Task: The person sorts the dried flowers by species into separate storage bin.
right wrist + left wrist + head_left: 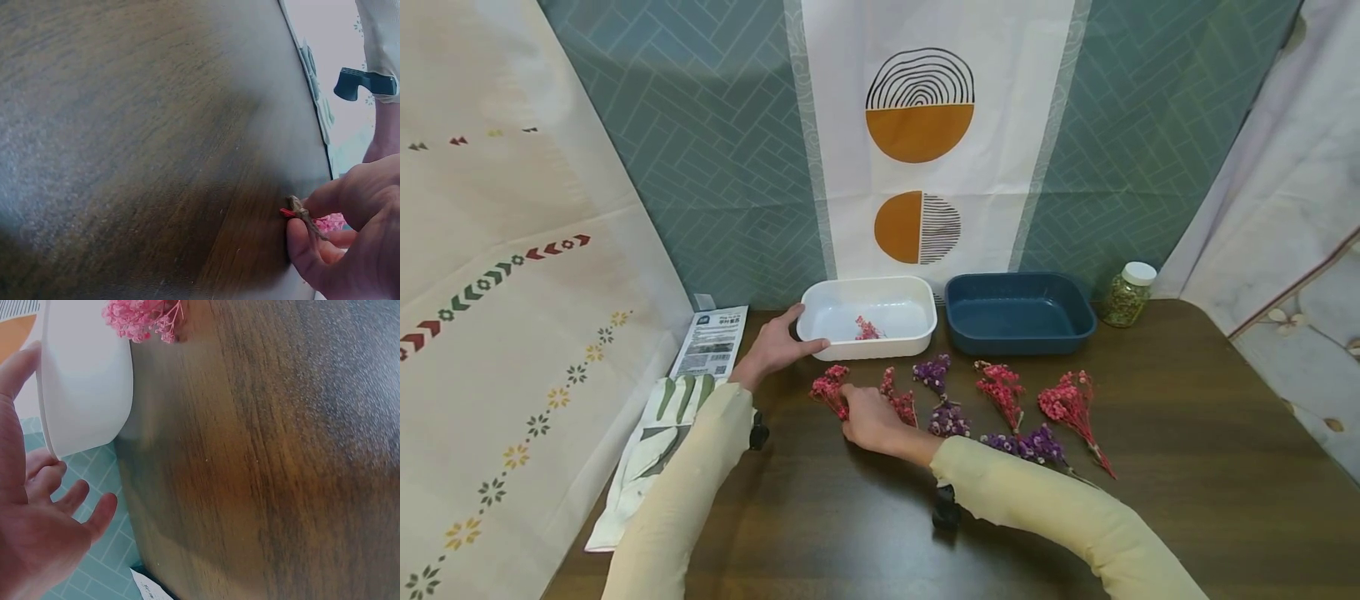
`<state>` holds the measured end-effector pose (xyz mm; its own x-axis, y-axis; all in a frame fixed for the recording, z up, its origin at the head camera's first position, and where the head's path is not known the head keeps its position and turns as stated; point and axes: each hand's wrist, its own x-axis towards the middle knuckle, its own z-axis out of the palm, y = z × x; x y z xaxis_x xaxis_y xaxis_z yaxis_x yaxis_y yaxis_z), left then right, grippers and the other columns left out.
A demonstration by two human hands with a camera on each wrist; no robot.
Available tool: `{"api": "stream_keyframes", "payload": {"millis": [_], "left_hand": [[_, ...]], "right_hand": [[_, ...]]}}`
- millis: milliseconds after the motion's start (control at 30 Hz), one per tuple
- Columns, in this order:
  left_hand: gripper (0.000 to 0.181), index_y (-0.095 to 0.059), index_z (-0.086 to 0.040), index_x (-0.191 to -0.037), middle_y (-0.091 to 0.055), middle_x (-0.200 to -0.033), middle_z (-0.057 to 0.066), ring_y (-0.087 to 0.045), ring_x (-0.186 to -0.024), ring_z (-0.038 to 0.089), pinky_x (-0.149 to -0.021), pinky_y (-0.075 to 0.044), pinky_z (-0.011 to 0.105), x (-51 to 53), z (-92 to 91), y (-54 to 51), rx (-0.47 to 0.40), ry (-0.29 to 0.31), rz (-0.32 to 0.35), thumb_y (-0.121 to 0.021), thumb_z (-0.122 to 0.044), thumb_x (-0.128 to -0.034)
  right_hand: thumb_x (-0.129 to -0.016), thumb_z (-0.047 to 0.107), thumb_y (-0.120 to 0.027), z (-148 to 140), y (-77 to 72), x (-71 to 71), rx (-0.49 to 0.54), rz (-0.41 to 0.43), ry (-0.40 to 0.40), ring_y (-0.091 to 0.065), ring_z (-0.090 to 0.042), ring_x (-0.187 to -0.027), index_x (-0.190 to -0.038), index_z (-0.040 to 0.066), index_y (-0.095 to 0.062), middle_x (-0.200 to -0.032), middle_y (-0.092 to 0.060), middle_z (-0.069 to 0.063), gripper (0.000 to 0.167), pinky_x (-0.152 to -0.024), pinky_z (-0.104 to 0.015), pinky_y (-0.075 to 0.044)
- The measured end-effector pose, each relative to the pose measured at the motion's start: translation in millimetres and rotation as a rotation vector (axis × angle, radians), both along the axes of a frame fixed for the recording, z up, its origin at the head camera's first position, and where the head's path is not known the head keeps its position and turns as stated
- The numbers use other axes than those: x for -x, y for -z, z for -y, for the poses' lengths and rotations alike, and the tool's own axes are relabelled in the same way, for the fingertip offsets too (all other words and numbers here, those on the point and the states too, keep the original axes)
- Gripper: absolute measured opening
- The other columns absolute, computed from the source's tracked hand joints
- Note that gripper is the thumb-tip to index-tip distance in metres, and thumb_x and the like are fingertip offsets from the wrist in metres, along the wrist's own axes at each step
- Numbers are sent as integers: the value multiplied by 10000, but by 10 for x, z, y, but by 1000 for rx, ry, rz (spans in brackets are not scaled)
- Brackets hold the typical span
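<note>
Pinching the pink flower bunch (830,385) by the stems right now, with thumb and fingers of the right hand (874,417) drawn together low on it, just in front of the white dish (880,348), near the left corner. Gripping that dish as well, by the left end, with the left hand (778,343), thumb at the near corner and fingers toward the far side. Looks dried, so probably very light, next to nothing to lift; likely stiff in the stems, brittle in the blossoms, and ready to shed if squeezed. Not likely to slip, judging by the thin, twiggy build. Best held exactly there, down at the gathered stem ends (306,219), seen poking out between thumb and fingertip in the right wrist view, well clear of the frilly head. And pointing which way? Blossoms-first toward the far left, stems back toward the near right, with the long axis slanting across the table (835,533) between the two. Much the same slant on the far-right bunch (1070,404), lying loose. Mostly hidden along the lower half behind the right hand; hard to tell whether touching the wood or just off it.
</note>
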<state>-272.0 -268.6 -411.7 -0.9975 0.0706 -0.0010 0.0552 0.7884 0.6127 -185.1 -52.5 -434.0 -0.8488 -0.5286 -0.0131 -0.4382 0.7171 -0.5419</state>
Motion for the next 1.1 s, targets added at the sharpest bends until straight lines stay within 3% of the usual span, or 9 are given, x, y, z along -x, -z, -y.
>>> {"api": "stream_keyframes", "payload": {"millis": [233, 500, 633, 867, 1100], "left_hand": [[1044, -245, -46, -1582, -293, -1585, 218, -346, -1393, 407, -1092, -307, 602, 2, -5, 19, -1, 0, 8, -760, -541, -820], [1054, -232, -51, -1587, -283, -1586, 228, -322, -1407, 420, -1093, -294, 614, 4, -7, -1, -3, 0, 21, -751, -560, -823], [1057, -231, -48, -1586, -273, -1592, 225, -315, -1410, 422, -1094, -290, 615, 15, -4, -1, -2, 3, 25, -749, -563, -822], [1049, -241, -47, -1583, -278, -1590, 225, -313, -1412, 420, -1098, -290, 608, 4, 3, -8, 1, 5, 22, -759, -548, -821], [1050, -236, -49, -1585, -274, -1588, 237, -303, -1415, 423, -1099, -287, 609, 9, 4, -17, 14, -3, 33, -748, -562, -824]], "right_hand": [[-860, 20, -717, -13, 30, -7, 20, -3, -4, -573, -149, -696, -1358, 43, -569, -964, -677, -83, 520, -609, -302, -476], [-847, 13, -728, -50, 19, -14, 53, -53, -41, -656, -198, -890, -1317, 29, -597, -1093, -699, -121, 488, -729, -346, -544], [-850, 10, -721, -64, -3, -7, 65, -50, -53, -613, -158, -809, -1315, 19, -595, -1084, -698, -119, 482, -707, -329, -529], [-868, 8, -720, -116, -51, -16, 81, -12, -70, -510, -95, -587, -1347, -4, -564, -827, -637, -33, 505, -680, -304, -496], [-862, -2, -719, -189, -93, -42, 96, -28, -99, -499, -73, -536, -1341, -4, -563, -698, -554, 27, 504, -651, -296, -481]]}}
